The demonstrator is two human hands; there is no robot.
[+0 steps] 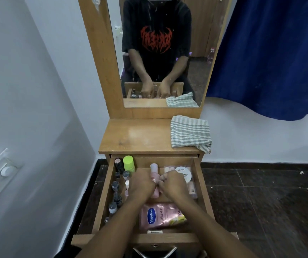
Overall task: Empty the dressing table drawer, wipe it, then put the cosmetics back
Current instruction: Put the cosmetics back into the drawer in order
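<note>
Dresser top (140, 135): striped cloth (190, 134) | drawer (102, 202): left hand (142, 184), right hand (174, 184) clutch cosmetics (154, 169)

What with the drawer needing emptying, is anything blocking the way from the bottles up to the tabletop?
Nothing visible does. The drawer is pulled open, the left hand and right hand are among the pink bottles, and the tabletop shows open wood at its left and middle. Only a striped cloth lies on its right side.
</note>
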